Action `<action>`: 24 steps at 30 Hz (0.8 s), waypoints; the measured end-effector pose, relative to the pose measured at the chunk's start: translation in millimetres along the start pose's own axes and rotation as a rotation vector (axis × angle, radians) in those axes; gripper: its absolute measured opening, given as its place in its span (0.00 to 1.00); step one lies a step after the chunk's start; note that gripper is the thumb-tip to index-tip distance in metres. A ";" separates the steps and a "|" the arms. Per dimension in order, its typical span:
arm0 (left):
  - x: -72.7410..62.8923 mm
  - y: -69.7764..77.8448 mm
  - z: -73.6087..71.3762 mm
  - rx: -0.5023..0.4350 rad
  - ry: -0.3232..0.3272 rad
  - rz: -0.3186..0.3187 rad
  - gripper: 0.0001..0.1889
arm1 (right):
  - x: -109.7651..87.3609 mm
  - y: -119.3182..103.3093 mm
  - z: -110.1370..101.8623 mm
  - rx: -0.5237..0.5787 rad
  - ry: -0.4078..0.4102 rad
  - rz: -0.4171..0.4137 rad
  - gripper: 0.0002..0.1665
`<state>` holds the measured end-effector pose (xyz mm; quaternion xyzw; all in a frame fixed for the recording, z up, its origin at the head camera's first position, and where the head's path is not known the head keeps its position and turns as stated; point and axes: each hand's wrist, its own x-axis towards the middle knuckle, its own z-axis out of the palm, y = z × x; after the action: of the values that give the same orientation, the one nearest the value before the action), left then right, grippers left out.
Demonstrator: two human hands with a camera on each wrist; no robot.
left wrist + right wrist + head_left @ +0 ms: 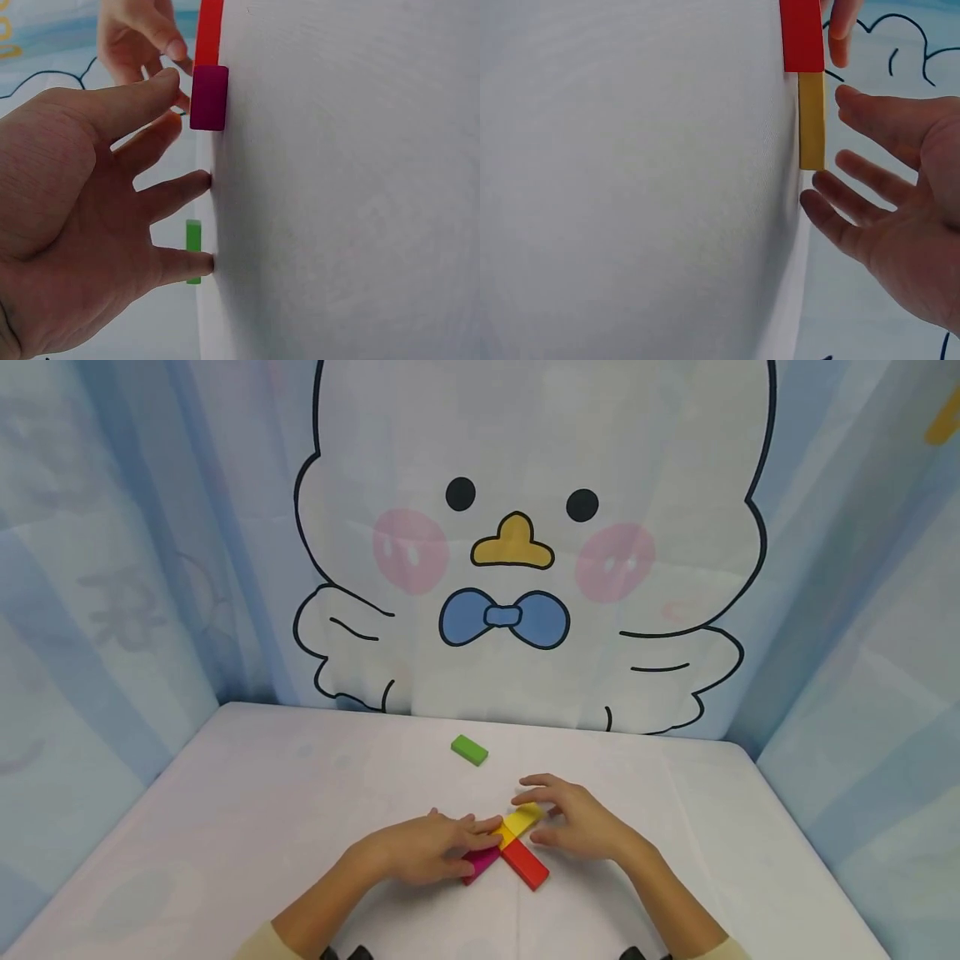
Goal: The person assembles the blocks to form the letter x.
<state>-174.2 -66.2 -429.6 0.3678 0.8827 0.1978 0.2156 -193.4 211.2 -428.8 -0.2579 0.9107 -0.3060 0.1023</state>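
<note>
Several flat rectangular blocks lie together in an X-like shape on the table in the head view. A magenta block (482, 863) points to the lower left, a red block (527, 864) to the lower right, a yellow block (522, 817) to the upper right. An orange-yellow block (502, 837) sits at the centre, partly under the left fingers. My left hand (427, 849) rests over the left side with extended fingers, its thumb at the magenta block. Beside the yellow block, my right hand (581, 820) is spread with loosely bent fingers, holding nothing; the right wrist view shows its fingertips (811, 199) near that block's end.
A green block (469, 750) lies apart, farther back on the pale table (337, 760). Behind the table hangs a curtain (517, 677) printed with a cartoon bird, and blue-white curtains enclose both sides.
</note>
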 end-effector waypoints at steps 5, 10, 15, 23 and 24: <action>-1.6 -3.7 -2.8 -0.007 0.008 0.018 0.30 | -9.1 -4.3 -0.3 -0.015 0.017 -0.013 0.21; -3.7 -9.5 -8.5 -0.006 0.042 0.000 0.29 | -16.2 -9.7 -0.5 -0.048 -0.012 -0.063 0.21; -5.5 -14.0 -16.0 -0.002 0.088 -0.023 0.28 | -22.2 -14.3 -0.3 -0.076 -0.072 -0.118 0.26; -5.8 -17.9 -16.5 0.003 0.116 -0.029 0.27 | -26.4 -16.4 1.5 -0.104 -0.174 -0.104 0.28; -6.0 -18.2 -16.4 0.003 0.119 -0.027 0.27 | -26.7 -16.4 1.6 -0.109 -0.184 -0.103 0.28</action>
<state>-189.2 -85.6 -423.8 0.3435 0.8992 0.2151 0.1649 -163.6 213.4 -419.3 -0.3366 0.8983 -0.2360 0.1553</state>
